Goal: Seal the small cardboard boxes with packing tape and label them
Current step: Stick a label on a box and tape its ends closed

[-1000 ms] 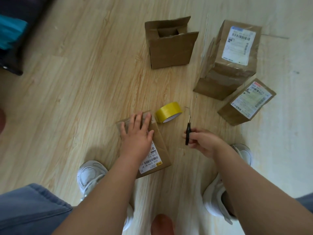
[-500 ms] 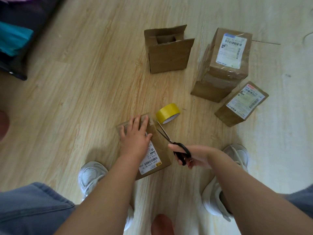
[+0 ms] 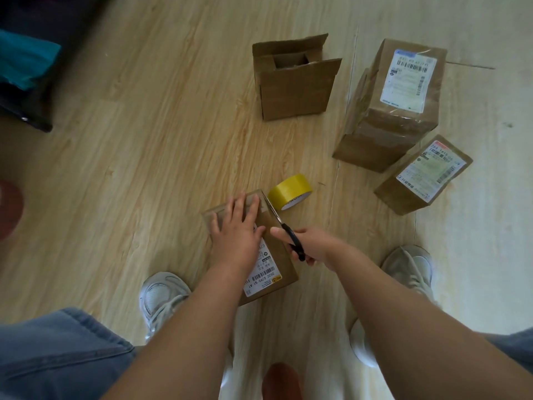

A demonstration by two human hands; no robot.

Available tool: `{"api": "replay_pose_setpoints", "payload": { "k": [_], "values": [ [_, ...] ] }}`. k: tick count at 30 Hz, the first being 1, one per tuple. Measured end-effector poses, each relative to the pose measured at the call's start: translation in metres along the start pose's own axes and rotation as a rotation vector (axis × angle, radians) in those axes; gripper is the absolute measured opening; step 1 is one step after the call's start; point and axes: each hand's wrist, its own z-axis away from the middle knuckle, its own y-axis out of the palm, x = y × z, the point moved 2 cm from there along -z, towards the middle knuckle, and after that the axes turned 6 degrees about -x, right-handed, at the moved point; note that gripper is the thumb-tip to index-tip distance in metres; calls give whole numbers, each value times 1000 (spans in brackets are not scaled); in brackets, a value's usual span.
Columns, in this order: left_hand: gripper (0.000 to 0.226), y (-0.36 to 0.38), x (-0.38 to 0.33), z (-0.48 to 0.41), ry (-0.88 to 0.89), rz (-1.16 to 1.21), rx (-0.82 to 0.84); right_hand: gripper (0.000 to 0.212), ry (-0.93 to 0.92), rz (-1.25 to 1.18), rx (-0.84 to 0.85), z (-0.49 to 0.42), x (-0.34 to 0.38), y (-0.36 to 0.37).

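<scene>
Left hand point(image 3: 239, 229): flat, fingers spread, pressing on top of the small box point(image 3: 278, 259).
Right hand point(image 3: 314, 243): clenched round black-handled scissors point(image 3: 285, 230), blades at the box's far corner.
Small box: matte brown cardboard, on the wood-grain floor point(image 3: 144, 168).
Tape roll point(image 3: 290, 190): yellow ring, just beyond.

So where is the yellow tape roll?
Head view, near centre: the yellow tape roll lies on the floor beside the far right corner of the box under the left hand.

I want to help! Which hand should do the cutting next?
Probably the right hand: it grips the scissors, blades at the far corner of the small box, beside the tape roll. The left hand lies flat, steadying it.
</scene>
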Motion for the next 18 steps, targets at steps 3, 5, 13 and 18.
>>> {"api": "replay_pose_setpoints", "payload": {
  "k": [3,5,13,18],
  "values": [
    [64,1,0,0,3,7,-7,57,-19,-33,-38,0,-2,-1],
    [65,1,1,0,3,20,-11,53,-35,-59,-56,1,-1,-2],
    [65,1,1,0,3,37,-20,50,-45,-117,-27,5,4,-6],
    [64,0,1,0,1,51,-14,60,-14,-141,93,4,11,-7]
  ]
}}
